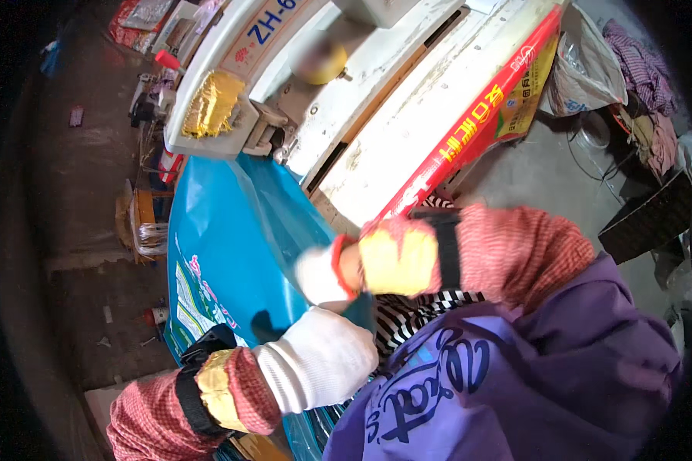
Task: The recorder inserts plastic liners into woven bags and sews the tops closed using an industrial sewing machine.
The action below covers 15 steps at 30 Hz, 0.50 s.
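Note:
A blue plastic bag [231,207] with a printed panel hangs from beneath the head of a white industrial sewing machine [277,46] toward my lap. My left hand [327,357], in a white knitted glove, is curled at the bag's near edge, with its fingertips turned out of sight. Just above it, my right hand [319,275] wears a white glove with a red cuff. Motion smears that hand over the bag, so its fingers cannot be made out. Both forearms have red checked sleeves with yellow patches and black straps.
A red and yellow printed plastic sheet [477,115] covers the front edge of the machine table [407,100]. Yellow cloth [214,104] is fixed on the machine's end. At far right stand a white sack [584,73] and a dark box [646,215]. Purple fabric [507,369] covers my lap.

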Each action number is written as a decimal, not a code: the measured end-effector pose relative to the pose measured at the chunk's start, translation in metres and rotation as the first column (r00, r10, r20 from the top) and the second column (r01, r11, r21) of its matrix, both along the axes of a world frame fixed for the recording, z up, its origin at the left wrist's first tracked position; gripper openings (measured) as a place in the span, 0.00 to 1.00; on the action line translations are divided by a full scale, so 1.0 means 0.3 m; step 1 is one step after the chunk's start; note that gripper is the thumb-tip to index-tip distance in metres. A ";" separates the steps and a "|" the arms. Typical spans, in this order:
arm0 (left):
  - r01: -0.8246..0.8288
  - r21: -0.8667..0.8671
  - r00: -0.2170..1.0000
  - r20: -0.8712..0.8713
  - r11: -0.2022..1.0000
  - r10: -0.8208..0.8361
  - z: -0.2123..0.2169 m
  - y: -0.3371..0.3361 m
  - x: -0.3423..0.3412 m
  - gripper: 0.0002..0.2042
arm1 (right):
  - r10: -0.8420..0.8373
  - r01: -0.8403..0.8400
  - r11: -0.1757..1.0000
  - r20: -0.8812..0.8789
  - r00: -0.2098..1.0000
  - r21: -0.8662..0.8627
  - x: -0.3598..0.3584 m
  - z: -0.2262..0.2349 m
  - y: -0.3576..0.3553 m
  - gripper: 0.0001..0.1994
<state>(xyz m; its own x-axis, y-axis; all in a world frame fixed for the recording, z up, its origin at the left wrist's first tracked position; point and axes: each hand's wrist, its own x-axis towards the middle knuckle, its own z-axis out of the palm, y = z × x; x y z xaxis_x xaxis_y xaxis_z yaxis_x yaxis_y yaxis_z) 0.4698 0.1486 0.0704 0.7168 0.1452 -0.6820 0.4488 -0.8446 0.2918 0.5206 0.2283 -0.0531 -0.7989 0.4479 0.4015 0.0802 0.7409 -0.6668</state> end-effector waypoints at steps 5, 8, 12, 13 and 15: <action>-0.033 0.037 0.997 0.066 0.999 0.031 0.027 -0.001 -0.005 0.04 | -0.622 0.571 0.706 0.019 0.783 -0.419 0.079 0.095 0.157 0.16; 0.022 0.036 1.000 -0.015 0.999 -0.022 0.020 -0.009 0.010 0.06 | -0.208 0.303 0.951 0.581 0.787 -0.070 0.019 0.100 0.153 0.21; 0.099 0.072 0.994 -0.058 0.992 -0.095 0.010 -0.009 0.043 0.07 | -0.602 0.666 0.746 0.449 0.660 0.020 -0.119 -0.025 0.103 0.12; 0.152 0.060 0.984 -0.105 0.986 -0.145 0.008 -0.004 0.054 0.08 | -0.677 0.721 0.689 0.425 0.601 0.078 -0.163 -0.068 0.104 0.12; 0.141 0.061 0.969 -0.214 0.988 -0.125 0.001 0.016 0.074 0.08 | -0.690 0.732 0.681 0.339 0.640 0.003 -0.187 -0.085 0.139 0.12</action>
<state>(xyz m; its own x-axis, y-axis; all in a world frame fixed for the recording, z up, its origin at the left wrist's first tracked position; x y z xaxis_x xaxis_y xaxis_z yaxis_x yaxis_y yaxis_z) 0.4919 0.1534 0.0708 0.5758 0.1148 -0.8095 0.3755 -0.9166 0.1371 0.4645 0.2701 -0.0786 -0.2769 0.9548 0.1084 0.7492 0.2852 -0.5978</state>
